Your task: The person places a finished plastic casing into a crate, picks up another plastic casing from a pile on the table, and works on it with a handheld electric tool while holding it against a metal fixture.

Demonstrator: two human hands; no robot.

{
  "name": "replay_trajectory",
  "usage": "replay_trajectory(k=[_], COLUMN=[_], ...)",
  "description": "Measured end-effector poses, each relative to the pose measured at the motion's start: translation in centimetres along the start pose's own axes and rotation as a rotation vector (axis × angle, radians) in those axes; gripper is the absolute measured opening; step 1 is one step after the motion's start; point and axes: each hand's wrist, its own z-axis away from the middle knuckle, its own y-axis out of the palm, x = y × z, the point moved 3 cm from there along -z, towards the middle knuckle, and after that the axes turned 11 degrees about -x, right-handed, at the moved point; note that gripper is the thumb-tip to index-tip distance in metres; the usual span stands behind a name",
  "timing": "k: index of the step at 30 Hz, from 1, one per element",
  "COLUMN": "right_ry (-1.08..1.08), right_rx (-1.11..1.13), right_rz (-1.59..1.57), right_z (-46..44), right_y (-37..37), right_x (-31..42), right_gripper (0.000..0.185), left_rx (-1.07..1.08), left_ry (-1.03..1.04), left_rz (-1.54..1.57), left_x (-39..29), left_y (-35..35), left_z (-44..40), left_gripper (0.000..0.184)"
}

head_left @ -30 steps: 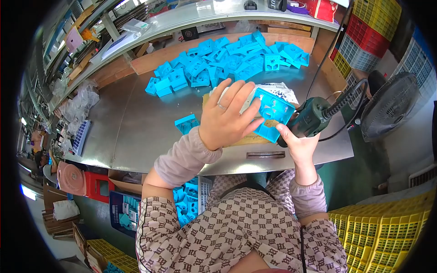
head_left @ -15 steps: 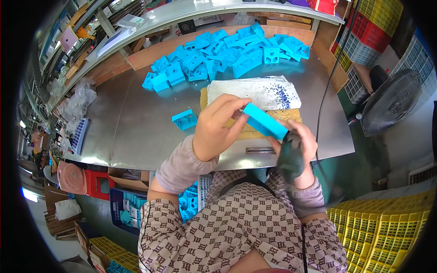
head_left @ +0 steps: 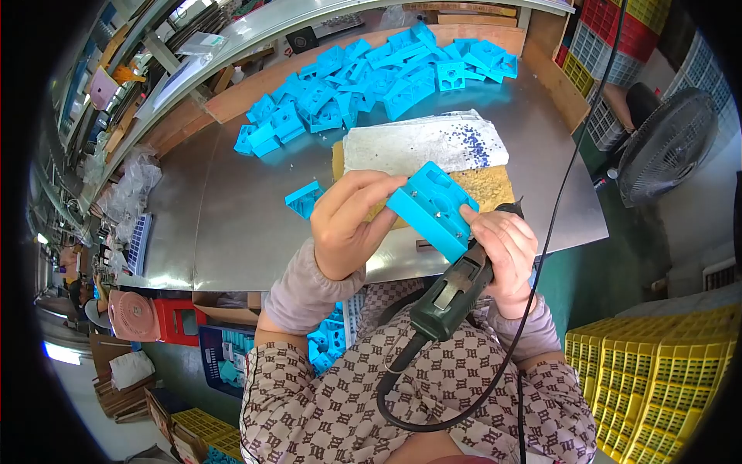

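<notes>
blue block (head_left: 430, 213): 1 | tool (head_left: 450, 300): 1 | left fingers (head_left: 375, 187) pinch block | right fingers (head_left: 502, 237) grip both

The top (head_left: 340, 394) was pale with brown monogram print; plain greyish-pink cuffs (head_left: 311, 291) had gathered edges.

Patterned clothing (head_left: 456, 371): dark ornate motif repeated all over, resembling letter m; exact lettering too small to tell. Dark green power tool (head_left: 440, 315): no readable brand or number.
</notes>
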Motion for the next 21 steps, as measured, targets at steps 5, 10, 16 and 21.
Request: replay_trajectory(k=[5,10,16,21], right_ry=[0.032,0.478,1.181,1.167], right_rx=[-0.011,0.032,-0.147,-0.016], right_rz=[-0.021,-0.074,-0.554,-0.432], right_z=[0.6,1.3,3.0,3.5], right_y=[0.2,-0.1,0.2,-0.2], right_x=[-0.4,-0.8,-2.5,-3.2], right_gripper=[0.036,0.055,0.049,0.041], left_rx=[0.008,-0.008,0.342,0.432], left_ry=[0.035,0.093,0.463,0.604], left_rz=[-0.005,-0.005,-0.071,-0.167], left_x=[0.3,0.2,0.4,0.8], left_y=[-0.1,0.1,0.4,1.1], left_z=[0.4,1.6,3.2,4.7], left_gripper=[0.041,0.048,0.047,0.029])
